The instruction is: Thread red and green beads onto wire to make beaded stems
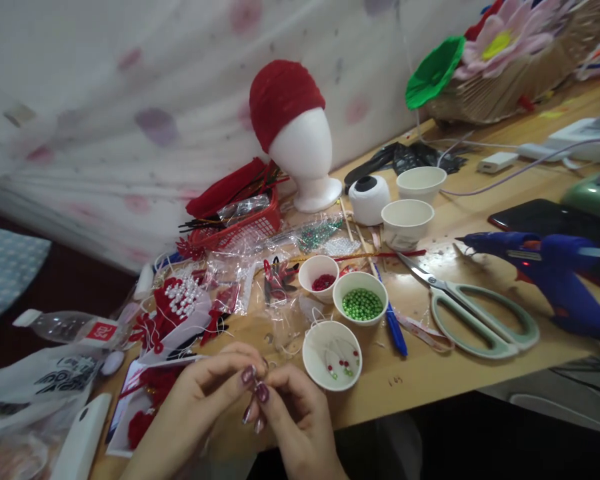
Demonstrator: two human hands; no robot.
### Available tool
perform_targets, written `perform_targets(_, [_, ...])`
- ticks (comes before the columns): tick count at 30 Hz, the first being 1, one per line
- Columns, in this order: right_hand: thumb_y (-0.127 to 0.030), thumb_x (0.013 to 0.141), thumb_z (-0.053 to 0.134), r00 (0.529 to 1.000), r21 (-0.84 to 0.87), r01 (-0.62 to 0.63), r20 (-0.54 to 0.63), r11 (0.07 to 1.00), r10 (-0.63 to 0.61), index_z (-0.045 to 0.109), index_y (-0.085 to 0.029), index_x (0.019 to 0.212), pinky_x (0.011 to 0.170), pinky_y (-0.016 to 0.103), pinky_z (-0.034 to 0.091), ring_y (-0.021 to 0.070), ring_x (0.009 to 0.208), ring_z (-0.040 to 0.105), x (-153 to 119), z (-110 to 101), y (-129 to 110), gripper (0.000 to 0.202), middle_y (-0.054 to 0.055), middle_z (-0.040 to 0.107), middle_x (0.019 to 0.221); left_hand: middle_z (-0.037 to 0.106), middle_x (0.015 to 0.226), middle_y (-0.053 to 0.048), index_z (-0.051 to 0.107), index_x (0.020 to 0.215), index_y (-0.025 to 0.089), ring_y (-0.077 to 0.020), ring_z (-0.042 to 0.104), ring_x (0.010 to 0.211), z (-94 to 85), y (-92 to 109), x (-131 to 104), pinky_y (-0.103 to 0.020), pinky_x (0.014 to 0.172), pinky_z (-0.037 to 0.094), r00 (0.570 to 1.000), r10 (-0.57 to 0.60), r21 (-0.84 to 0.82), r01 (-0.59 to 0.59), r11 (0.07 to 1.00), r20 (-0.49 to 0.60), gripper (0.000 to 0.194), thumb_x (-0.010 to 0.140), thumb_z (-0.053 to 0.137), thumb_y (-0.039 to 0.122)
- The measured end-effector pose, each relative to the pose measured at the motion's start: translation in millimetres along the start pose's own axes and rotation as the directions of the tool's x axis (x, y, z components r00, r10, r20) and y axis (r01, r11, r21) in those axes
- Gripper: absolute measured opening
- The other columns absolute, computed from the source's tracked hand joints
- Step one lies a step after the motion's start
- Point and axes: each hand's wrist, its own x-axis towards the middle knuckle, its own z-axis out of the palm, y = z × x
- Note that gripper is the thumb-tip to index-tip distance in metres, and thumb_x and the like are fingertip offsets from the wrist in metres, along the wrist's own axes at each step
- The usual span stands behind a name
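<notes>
Scissors right of bead cups

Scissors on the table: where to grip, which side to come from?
Probably best by the pale green handle loops of the scissors, coming from the near right. They lie with the loops toward the table's near edge and the blades pointing away to the left, so that side avoids the tip. Stay clear of the blue glue gun just beyond.

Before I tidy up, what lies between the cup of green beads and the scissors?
The head view shows a blue pen and a pinkish strip.
</notes>
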Motion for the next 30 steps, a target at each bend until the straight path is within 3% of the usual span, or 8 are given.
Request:
perform_targets(3, [-0.041, 0.093, 0.058, 0.997, -0.188, -0.056, -0.057, 0.981, 0.046, 0.065, -0.018, 0.082, 0.061, 0.025, 0.050, 0.0149, 0.062, 0.064, 2.3, -1.8, 7.2, 0.027, 0.003, 0.070, 0.067, 0.075, 0.093, -0.009, 0.080, 0.093, 0.027, -0.0220, 0.069, 0.086, 2.8, 21.8, 18.8, -0.028, 0.074, 0.054, 0.995, 0.098, 0.110, -0.098, 0.989, 0.002, 0.018, 0.085, 0.067, 0.035])
perform_targets(7, [-0.023, 0.088, 0.056, 0.999, -0.431, 0.051, 0.019, 0.901, -0.048, 0.067, -0.017, 0.077, 0.063, 0.024, 0.047, 0.0161, 0.064, 0.066, 4.8, -0.6, 20.1, 0.017, 0.003, 0.070, 0.065, 0.077, 0.094, -0.009, 0.077, 0.106, 0.025, -0.0214, 0.068, 0.076, 24.8, 61.9, 66.3, -0.030, 0.065, 0.052, 0.923, 0.246, 0.273, -0.329, 0.904, 0.296, 0.028, 0.089, 0.055, 0.024])
perform_targets(9, [-0.018, 0.084, 0.054, 0.988, -0.540, 0.150, 0.117, 0.828, -0.102, 0.066, -0.017, 0.071, 0.054, 0.023, 0.040, 0.0137, 0.055, 0.059, 5.3, -0.1, 25.1, 0.017, 0.001, 0.065, 0.059, 0.077, 0.096, -0.007, 0.077, 0.102, 0.023, -0.0210, 0.068, 0.083, 40.6, 74.7, 95.1, -0.030, 0.073, 0.050, 0.868, 0.345, 0.427, -0.480, 0.766, 0.357, 0.031, 0.086, 0.052, 0.013])
perform_targets(11, [-0.014, 0.080, 0.053, 0.979, -0.618, 0.197, 0.171, 0.761, -0.115, 0.062, -0.017, 0.065, 0.048, 0.022, 0.031, 0.0114, 0.049, 0.050, 5.7, -0.8, 28.2, 0.017, -0.002, 0.055, 0.053, 0.076, 0.092, -0.006, 0.076, 0.093, 0.020, -0.0200, 0.067, 0.083, 55.6, 79.0, 122.2, -0.031, 0.077, 0.048, 0.795, 0.313, 0.563, -0.594, 0.574, 0.520, 0.033, 0.083, 0.048, 0.006])
perform_targets(13, [-0.013, 0.079, 0.051, 0.980, -0.659, 0.193, 0.166, 0.727, -0.110, 0.057, -0.018, 0.063, 0.048, 0.023, 0.027, 0.0109, 0.048, 0.044, 5.7, -2.6, 30.4, 0.017, -0.004, 0.045, 0.052, 0.076, 0.083, -0.005, 0.076, 0.083, 0.020, -0.0191, 0.066, 0.075, 67.5, 76.9, 143.6, -0.030, 0.071, 0.046, 0.789, 0.199, 0.687, -0.607, 0.400, 0.581, 0.033, 0.080, 0.047, 0.004])
perform_targets(15, [-0.012, 0.077, 0.051, 0.983, -0.677, 0.182, 0.150, 0.713, -0.108, 0.055, -0.018, 0.064, 0.049, 0.024, 0.026, 0.0110, 0.050, 0.041, 5.2, -4.1, 32.6, 0.015, -0.005, 0.039, 0.053, 0.073, 0.073, -0.006, 0.074, 0.072, 0.019, -0.0196, 0.063, 0.066, 76.0, 72.4, 156.9, -0.030, 0.063, 0.043, 0.803, 0.138, 0.743, -0.590, 0.315, 0.579, 0.028, 0.075, 0.051, 0.004])
perform_targets(23, [-0.010, 0.069, 0.052, 0.982, -0.723, 0.178, 0.170, 0.668, -0.078, 0.049, -0.019, 0.060, 0.046, 0.024, 0.018, 0.0090, 0.046, 0.034, 4.8, -3.2, 39.8, 0.013, -0.007, 0.031, 0.053, 0.066, 0.058, -0.009, 0.067, 0.055, 0.016, -0.0239, 0.063, 0.061, 90.7, 68.6, 164.6, -0.032, 0.059, 0.043, 0.821, 0.047, 0.796, -0.564, 0.222, 0.569, 0.020, 0.063, 0.058, 0.000])
perform_targets(30, [-0.010, 0.072, 0.052, 0.984, -0.709, 0.169, 0.156, 0.685, -0.081, 0.048, -0.019, 0.063, 0.049, 0.024, 0.022, 0.0100, 0.049, 0.038, 3.7, -4.3, 38.2, 0.014, -0.006, 0.034, 0.054, 0.068, 0.067, -0.007, 0.069, 0.067, 0.018, -0.0195, 0.060, 0.064, 78.4, 80.3, 158.8, -0.030, 0.059, 0.037, 0.822, 0.113, 0.781, -0.566, 0.263, 0.558, 0.020, 0.077, 0.052, 0.010])
